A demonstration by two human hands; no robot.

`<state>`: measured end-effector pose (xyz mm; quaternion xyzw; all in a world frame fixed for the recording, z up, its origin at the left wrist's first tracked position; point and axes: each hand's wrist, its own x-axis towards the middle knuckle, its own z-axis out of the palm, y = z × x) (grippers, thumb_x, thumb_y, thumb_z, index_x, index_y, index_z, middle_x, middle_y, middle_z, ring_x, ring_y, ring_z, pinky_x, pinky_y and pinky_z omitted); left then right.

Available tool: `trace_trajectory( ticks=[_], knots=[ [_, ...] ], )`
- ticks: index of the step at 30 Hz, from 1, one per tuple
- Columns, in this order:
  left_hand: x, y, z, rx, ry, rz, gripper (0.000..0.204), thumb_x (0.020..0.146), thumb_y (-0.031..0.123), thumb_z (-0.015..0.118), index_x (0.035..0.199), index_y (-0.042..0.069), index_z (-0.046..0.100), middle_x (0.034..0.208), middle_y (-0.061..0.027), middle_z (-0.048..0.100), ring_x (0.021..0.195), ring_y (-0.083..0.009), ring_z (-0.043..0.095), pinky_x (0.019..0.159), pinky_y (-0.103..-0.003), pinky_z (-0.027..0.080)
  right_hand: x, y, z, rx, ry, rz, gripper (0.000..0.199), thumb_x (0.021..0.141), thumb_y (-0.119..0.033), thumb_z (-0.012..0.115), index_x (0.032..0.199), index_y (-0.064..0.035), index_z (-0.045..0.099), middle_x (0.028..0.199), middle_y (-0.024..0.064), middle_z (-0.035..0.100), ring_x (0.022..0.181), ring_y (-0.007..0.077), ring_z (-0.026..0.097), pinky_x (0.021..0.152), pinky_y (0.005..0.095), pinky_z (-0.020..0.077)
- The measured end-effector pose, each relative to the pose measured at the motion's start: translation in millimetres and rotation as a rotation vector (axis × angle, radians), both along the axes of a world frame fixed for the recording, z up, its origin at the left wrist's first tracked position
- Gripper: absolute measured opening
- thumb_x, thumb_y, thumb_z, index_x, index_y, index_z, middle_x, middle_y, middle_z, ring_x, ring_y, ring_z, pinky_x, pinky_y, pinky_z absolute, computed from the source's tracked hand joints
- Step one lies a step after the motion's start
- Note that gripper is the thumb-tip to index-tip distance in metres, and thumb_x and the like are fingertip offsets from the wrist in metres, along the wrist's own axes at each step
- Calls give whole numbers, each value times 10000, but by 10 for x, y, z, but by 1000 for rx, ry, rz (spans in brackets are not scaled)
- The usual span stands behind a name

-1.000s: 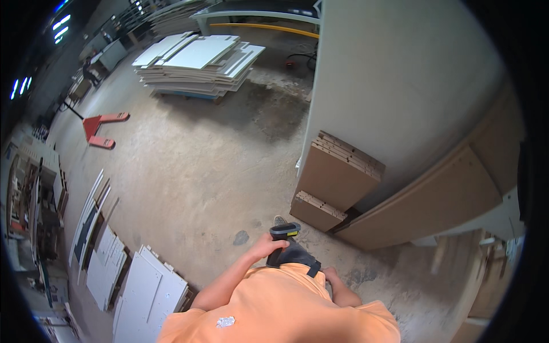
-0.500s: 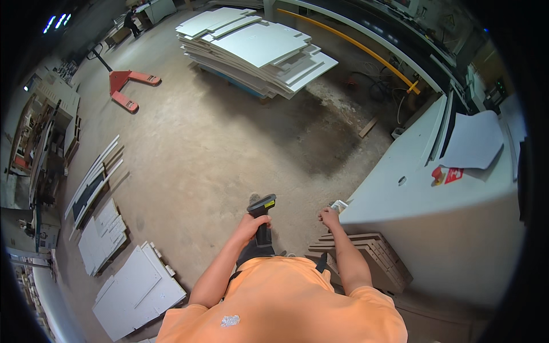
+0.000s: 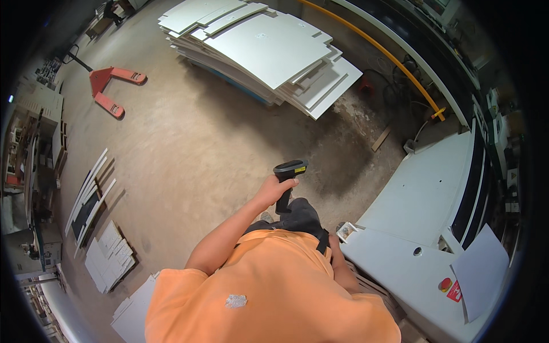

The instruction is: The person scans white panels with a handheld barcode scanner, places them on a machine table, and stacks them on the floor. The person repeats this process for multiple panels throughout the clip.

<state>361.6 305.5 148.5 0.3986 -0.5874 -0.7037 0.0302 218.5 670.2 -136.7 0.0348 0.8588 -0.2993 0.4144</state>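
Observation:
My left hand (image 3: 273,191) is wrapped round the grip of a black handheld barcode scanner (image 3: 290,167), held out in front of my body with its head uppermost and a yellow label on its side. My right hand (image 3: 334,243) hangs low beside my right hip, close to a small white bracket (image 3: 346,231) on the corner of a white machine housing (image 3: 394,228); its fingers are too small and dark to make out. On the housing are a red push button (image 3: 445,284) and a loose white sheet of paper (image 3: 481,271).
A tall stack of white panels (image 3: 269,46) stands ahead. Left of it is a red pallet jack (image 3: 102,83). More panels (image 3: 108,257) and strips (image 3: 88,200) lie at left. A yellow bar (image 3: 394,63) runs along the machine. Far off is a person (image 3: 112,12).
My left hand has moved forward and right with the scanner. My right arm has dropped back to my side. The view has shifted, and I stand closer to the panel stack.

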Motion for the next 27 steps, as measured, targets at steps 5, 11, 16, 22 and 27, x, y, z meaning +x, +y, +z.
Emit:
trace_trajectory(
  ticks=[5,11,16,22,27],
  knots=[
    [-266,-863,-303,18,39,185,322,859,315,684,885,-6,666,760,-64,654,651,-147,625,614,-301,504,-424,-712,-182,16,-131,287,297,856,-170,636,955,101,707,859,173,713,742,224,622,672,412,485],
    [-597,-1966,-211,9,8,419,226,799,188,685,899,-12,656,761,-49,626,658,-136,612,615,-291,496,-1739,-2682,-460,-51,-40,442,226,822,-186,628,706,-7,703,601,107,641,532,209,615,488,371,460],
    [-1021,-2851,-11,-88,23,549,224,793,200,668,928,22,656,721,-38,642,559,-86,558,457,-241,384,-2867,-5028,128,-164,-24,449,210,907,-187,614,758,-46,658,614,50,635,517,124,582,453,302,454],
    [-1607,-3690,-49,-56,-65,552,248,797,251,667,908,31,643,696,-49,648,481,-84,527,382,-246,335,-3209,-6623,1123,-635,30,324,240,899,-167,617,1043,24,634,855,73,691,714,114,639,595,257,485],
    [-2041,-4357,-300,-60,-68,523,249,796,267,671,853,26,644,666,-49,638,444,-90,502,373,-257,325,-3083,-6536,1205,-565,-58,286,281,912,-179,621,1085,43,629,902,81,710,756,114,657,621,251,491]
  ],
)
